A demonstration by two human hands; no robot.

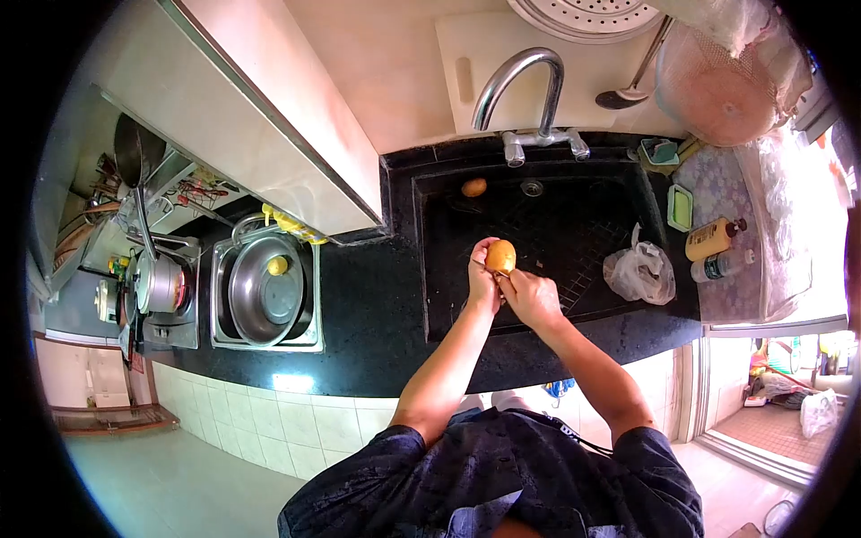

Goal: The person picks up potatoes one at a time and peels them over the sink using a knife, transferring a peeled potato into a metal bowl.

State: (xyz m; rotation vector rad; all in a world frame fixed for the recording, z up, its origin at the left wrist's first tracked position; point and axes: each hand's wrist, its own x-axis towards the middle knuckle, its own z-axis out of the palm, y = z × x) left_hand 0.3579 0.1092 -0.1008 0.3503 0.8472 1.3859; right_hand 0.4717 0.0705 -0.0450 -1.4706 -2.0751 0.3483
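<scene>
Over the black sink [457, 220], my left hand [482, 278] is closed around a yellowish potato [500, 255], which looks at least partly peeled. My right hand [533, 298] is closed just below and right of it, its fingertips close against the potato. A thin dark edge shows between the two hands; it seems to belong to a small thin tool in my right hand, mostly hidden by the fingers. A second, brown-skinned potato [473, 187] lies at the back left of the sink.
A chrome faucet [547, 90] arches above the sink. A white plastic bag [639, 273] sits at the sink's right side. Leftward, a metal basin [247, 305] holds a pale yellow potato [277, 265]. A pot [161, 283] stands farther left. Bottles [715, 240] stand at right.
</scene>
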